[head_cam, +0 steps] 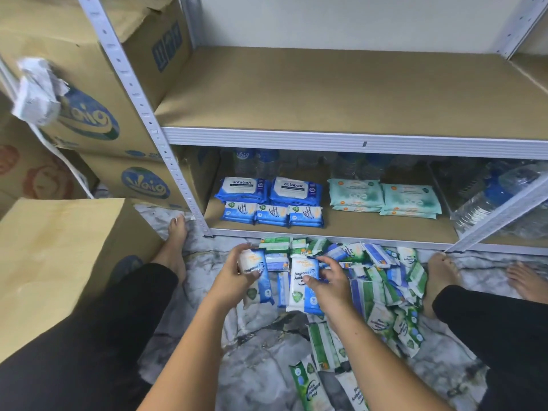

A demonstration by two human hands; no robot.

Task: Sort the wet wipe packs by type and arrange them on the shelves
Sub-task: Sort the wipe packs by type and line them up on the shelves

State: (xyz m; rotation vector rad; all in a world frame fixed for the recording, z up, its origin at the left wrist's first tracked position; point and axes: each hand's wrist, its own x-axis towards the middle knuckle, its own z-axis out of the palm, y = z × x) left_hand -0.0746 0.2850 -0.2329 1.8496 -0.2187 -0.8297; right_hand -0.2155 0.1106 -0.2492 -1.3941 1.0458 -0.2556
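The left hand's [234, 274] fingers curl round the upper end of a blue-and-white left pack [259, 281], gripping it. At 3 o'clock of it, just beside, the right hand [332, 284] pinches the right pack [302, 289] of the same print, thumb on its face and fingers bent over its right edge. Both packs stand lengthwise, print toward the camera. From 12 to 5 o'clock of the hands a pile [385, 280] of blue and green packs lies jumbled on the marbled floor [252, 345], with more green packs [323, 345] trailing toward 6. Further out at 12 is the low shelf [355, 229]: three stacks of small blue packs [272, 215] in front at its left, two stacks of antabax packs [269, 189] behind them, and teal packs [382, 197] to their right. Water bottles [489, 197] fill the back and the 2 o'clock corner. The upper shelf [326, 93] is bare board. Cardboard boxes [89, 114] stack up from 9 to 11 o'clock.
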